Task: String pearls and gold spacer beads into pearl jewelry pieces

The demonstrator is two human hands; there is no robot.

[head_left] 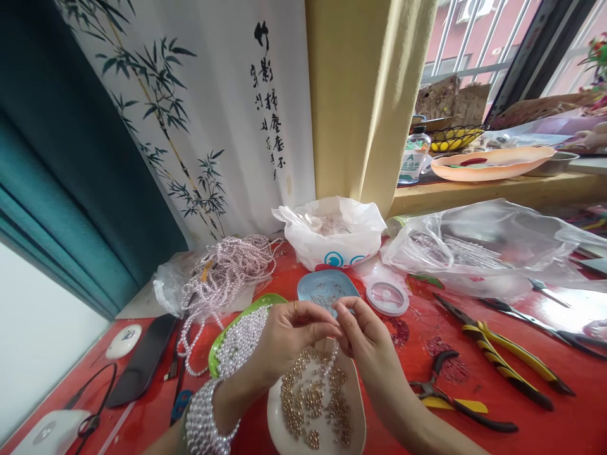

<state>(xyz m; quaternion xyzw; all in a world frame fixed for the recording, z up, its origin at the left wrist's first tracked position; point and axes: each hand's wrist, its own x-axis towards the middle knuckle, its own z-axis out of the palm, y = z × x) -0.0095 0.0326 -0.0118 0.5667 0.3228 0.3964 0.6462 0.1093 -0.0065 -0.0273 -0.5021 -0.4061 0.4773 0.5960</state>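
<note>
Two bare hands are seen at the centre of the frame, above a red table [569, 423]. A short bead strand [331, 361] is pinched where the fingertips meet, and is left dangling over the white tray below; its upper end is hidden by the fingers. On the left hand [301, 325], thumb and forefinger are pressed together, and the wrist is wrapped in rows of pearly beads [203, 417]. On the right hand [363, 322], thumb and forefinger are likewise closed in a pinch.

The white tray [275, 414], at lower centre, is scattered with gold beads [294, 411]. A green tray [213, 355], left of centre, is heaped with pearly beads. Behind the hands, a blue tray [310, 282] is set near a round lid [387, 298]. Pale pink strands [232, 265] are piled at centre left. Yellow-and-black pliers [509, 363] are laid at lower right.
</note>
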